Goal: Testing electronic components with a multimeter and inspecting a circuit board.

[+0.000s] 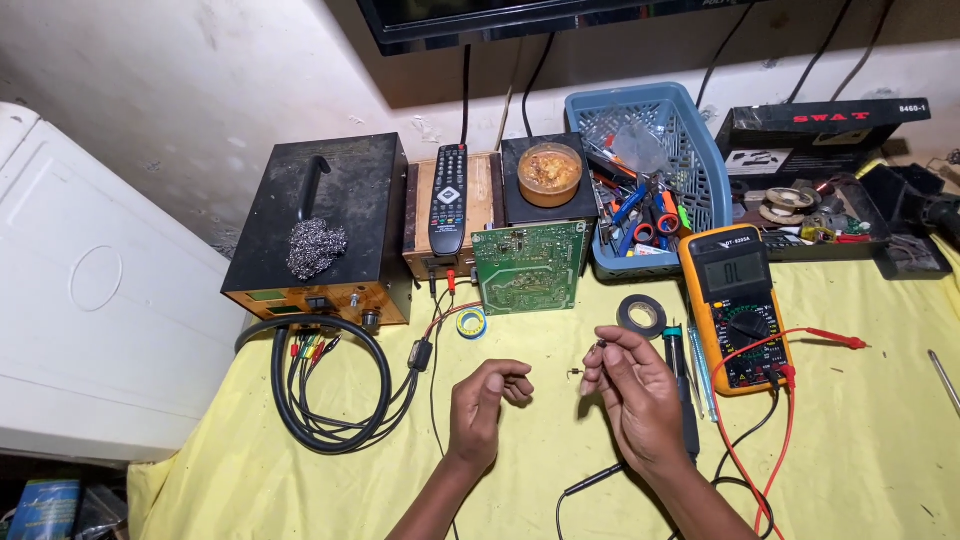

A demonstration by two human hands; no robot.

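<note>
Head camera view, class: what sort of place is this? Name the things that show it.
Most likely an electronics repair bench. A yellow multimeter with red and black probe leads, a bare green circuit board and a blue basket of hand tools sit on the yellow-covered table.

Yellow cloth (860, 440); on it green circuit board (527, 266), orange-cased multimeter (735, 305) with red leads (800, 345); blue basket (655, 120) behind.

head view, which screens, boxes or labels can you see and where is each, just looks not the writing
Multimeter: right of the hands, orange casing, grey display, round dial.
Monitor: top edge, against the wall, black frame, mostly cut off.
Black box: far right at the back, flat, red lettering, pale label.
Power unit: left, black top, amber front with small greenish display.
</note>
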